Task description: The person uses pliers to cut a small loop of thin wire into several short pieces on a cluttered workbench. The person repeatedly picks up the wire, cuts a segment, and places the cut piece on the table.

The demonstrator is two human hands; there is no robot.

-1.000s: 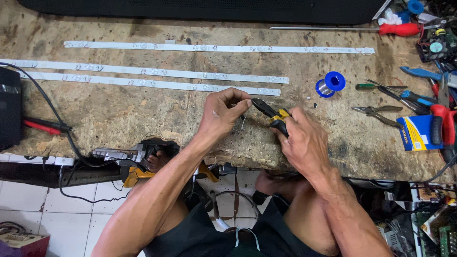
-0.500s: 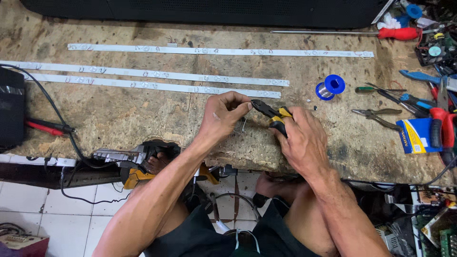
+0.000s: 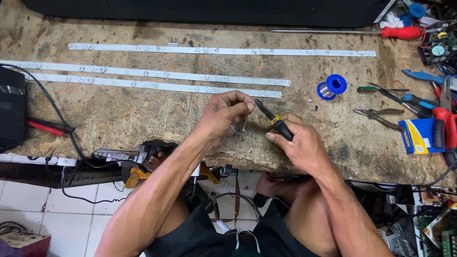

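My left hand (image 3: 224,113) is pinched on a thin bent wire (image 3: 239,127) above the worn wooden workbench (image 3: 119,119). My right hand (image 3: 297,145) grips small pliers (image 3: 272,117) with black and yellow handles, their tip pointing up-left toward my left fingertips. Three long white LED strips lie beyond my hands: the far strip (image 3: 219,50), the middle strip (image 3: 143,74) and the near strip (image 3: 152,85).
A blue solder spool (image 3: 332,87) sits right of the strips. Pliers (image 3: 378,114), cutters, a red-handled screwdriver (image 3: 400,32) and a blue box (image 3: 419,135) crowd the right side. A black device (image 3: 12,112) with cables and a red probe (image 3: 40,126) is at the left edge.
Both hands have shifted slightly; the pliers tip now points nearer my left fingertips. Nothing else on the bench moved.
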